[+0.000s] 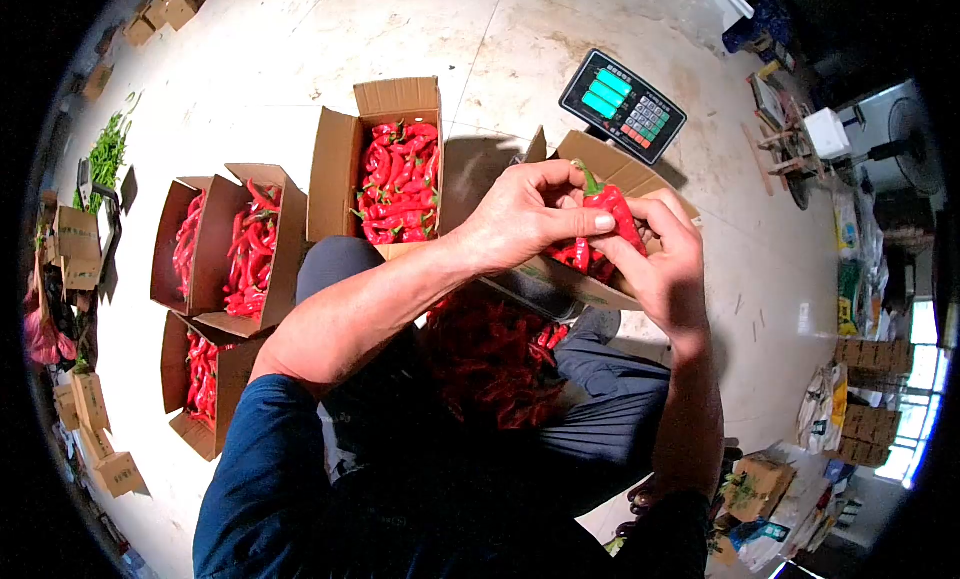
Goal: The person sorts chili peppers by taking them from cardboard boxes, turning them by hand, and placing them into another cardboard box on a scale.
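Note:
Between my two hands is a red pepper (618, 211) with a green stem pointing up and to the left. My left hand (525, 217) pinches it near the stem, thumb across its front. From the other side, the fingers of my right hand (660, 249) close on its body. Just below them sits an open cardboard box (570, 279) with red peppers (580, 259) inside, partly covered by my hands. A pile of red peppers (490, 359) lies in shadow between my legs.
A scale display (622, 106) with lit screens and a keypad stands behind the box. Open boxes of red peppers (400, 179) stand on the floor to the left, with green peppers (105, 159) farther out. A fan (912, 147) and stacked cartons (870, 437) line the right side.

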Motion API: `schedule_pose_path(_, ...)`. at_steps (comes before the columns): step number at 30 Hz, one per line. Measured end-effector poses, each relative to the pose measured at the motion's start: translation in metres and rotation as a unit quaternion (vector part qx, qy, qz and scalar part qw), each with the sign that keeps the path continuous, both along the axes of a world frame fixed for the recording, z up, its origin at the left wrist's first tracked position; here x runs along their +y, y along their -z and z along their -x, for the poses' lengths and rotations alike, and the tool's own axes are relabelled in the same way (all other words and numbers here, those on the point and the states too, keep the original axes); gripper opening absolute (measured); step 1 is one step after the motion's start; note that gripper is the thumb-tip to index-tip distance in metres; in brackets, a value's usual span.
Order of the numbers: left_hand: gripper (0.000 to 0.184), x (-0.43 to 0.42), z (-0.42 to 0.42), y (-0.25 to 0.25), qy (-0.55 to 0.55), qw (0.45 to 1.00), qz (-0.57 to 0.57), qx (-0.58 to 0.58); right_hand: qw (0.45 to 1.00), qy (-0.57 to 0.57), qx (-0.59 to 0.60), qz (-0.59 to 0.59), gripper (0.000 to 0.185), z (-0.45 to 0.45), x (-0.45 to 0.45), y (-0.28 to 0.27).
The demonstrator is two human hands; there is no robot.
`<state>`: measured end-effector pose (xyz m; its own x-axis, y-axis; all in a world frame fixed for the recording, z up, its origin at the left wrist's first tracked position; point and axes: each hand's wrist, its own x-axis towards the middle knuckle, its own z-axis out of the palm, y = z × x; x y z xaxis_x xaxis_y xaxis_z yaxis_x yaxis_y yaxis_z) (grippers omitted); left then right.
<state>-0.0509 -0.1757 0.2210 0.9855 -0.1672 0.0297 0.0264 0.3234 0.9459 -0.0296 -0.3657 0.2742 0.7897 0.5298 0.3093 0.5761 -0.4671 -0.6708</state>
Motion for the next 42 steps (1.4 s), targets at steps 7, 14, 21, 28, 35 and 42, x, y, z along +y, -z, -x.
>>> schedule_pose_path(7, 0.034, 0.001, 0.004, -0.010, -0.004, 0.998, 0.055, 0.010, 0.956, -0.015, 0.255, -0.145, 0.032, -0.009, -0.009, 0.013)
schedule_pose_path(14, 0.040, 0.004, -0.005, 0.010, -0.006, 0.986, 0.163, 0.036, 0.923, -0.026, 0.321, -0.210, 0.022, -0.036, -0.042, 0.023)
schedule_pose_path(21, 0.035, 0.002, -0.010, 0.017, 0.017, 0.951, 0.291, 0.106, 0.979, 0.049, 0.140, -0.138, 0.020, -0.009, -0.015, 0.013)
schedule_pose_path(28, 0.030, -0.002, -0.008, 0.020, -0.009, 0.954, 0.269, 0.134, 0.968, 0.057, 0.201, -0.138, 0.020, -0.009, -0.016, 0.011)
schedule_pose_path(35, 0.037, -0.003, -0.012, 0.027, -0.014, 0.961, 0.224, 0.163, 0.966, 0.057, 0.201, -0.154, 0.016, -0.015, -0.014, 0.020)
schedule_pose_path(42, 0.034, 0.108, -0.035, -0.012, -0.295, 0.954, 0.054, -0.017, 0.971, 0.126, 0.196, -0.047, 0.038, -0.062, -0.048, 0.063)
